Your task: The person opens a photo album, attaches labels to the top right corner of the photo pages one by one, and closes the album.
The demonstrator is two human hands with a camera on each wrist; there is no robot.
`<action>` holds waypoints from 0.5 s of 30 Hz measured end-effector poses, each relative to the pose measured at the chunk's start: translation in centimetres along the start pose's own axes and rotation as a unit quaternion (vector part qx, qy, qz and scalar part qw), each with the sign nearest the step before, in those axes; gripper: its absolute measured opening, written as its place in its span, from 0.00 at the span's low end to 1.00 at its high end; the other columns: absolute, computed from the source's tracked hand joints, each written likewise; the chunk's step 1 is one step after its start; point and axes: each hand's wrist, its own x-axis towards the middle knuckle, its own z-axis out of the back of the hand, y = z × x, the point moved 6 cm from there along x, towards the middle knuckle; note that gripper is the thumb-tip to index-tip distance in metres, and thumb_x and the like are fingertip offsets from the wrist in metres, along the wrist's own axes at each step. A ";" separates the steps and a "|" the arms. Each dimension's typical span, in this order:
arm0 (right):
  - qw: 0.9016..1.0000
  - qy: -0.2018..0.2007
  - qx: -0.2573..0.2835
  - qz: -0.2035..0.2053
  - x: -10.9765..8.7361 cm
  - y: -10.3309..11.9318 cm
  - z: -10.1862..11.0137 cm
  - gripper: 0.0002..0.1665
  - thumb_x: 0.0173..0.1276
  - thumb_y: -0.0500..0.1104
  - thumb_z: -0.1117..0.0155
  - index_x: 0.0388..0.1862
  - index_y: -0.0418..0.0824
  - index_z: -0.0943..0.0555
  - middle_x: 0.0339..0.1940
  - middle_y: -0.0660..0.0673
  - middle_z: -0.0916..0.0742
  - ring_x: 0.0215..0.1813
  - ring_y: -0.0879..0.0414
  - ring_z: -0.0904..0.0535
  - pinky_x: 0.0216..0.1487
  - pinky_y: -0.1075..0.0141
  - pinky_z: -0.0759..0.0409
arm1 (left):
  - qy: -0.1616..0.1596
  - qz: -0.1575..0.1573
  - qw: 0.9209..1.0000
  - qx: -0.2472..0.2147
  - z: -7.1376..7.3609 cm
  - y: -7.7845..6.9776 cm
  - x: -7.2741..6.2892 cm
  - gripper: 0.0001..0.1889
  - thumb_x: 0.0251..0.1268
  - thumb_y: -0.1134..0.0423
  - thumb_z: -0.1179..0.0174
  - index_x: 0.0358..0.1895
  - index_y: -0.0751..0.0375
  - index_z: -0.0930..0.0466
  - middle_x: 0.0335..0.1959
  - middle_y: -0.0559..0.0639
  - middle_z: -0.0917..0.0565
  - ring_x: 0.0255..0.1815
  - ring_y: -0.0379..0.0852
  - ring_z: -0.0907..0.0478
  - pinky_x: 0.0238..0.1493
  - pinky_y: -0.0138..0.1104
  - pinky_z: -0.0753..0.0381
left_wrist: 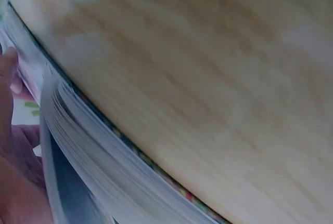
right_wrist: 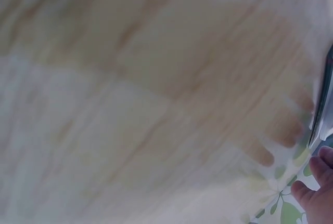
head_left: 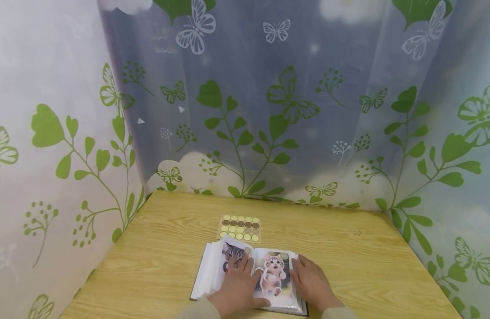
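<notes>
While L hand (head_left: 238, 285) lies flat on album (head_left: 272, 270) (L side), R hand (head_left: 311, 279) touches R edge w/ loose fingers.

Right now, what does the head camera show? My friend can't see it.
A left hand lies across an open album of kitten pictures; a right hand rests at its right edge. Beyond, a sticker sheet lies on the table.

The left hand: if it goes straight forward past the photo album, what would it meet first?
Likely the sheet of round stickers, just beyond the photo album, though depth is unclear.
</notes>
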 end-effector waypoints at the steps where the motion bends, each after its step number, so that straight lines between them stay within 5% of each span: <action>1: 1.000 -0.003 0.001 -0.001 0.0 0.0 0.0 0.25 0.77 0.45 0.48 0.65 0.31 0.25 0.67 0.28 0.27 0.69 0.34 0.33 0.68 0.40 0.36 | -0.001 -0.003 1.000 0.001 0.0 -0.3 -0.1 0.49 0.50 0.18 0.51 0.67 0.49 0.25 0.71 0.59 0.31 0.73 0.58 0.38 0.69 0.62 0.43; 7: 1.000 -0.017 0.007 0.004 -0.2 0.0 0.2 0.24 0.75 0.42 0.47 0.64 0.31 0.24 0.67 0.29 0.26 0.68 0.34 0.31 0.68 0.41 0.35 | -0.009 -0.029 0.999 -0.018 -0.1 -1.6 -0.4 0.50 0.49 0.18 0.49 0.69 0.49 0.27 0.70 0.59 0.30 0.72 0.60 0.36 0.65 0.71 0.48; 15: 1.000 0.000 0.021 0.002 -0.2 0.4 0.2 0.24 0.75 0.41 0.48 0.65 0.32 0.24 0.67 0.31 0.25 0.69 0.36 0.31 0.68 0.43 0.34 | 0.001 -0.015 0.998 -0.067 -0.4 -0.6 -0.8 0.47 0.50 0.22 0.42 0.69 0.51 0.28 0.70 0.61 0.31 0.72 0.59 0.36 0.65 0.69 0.44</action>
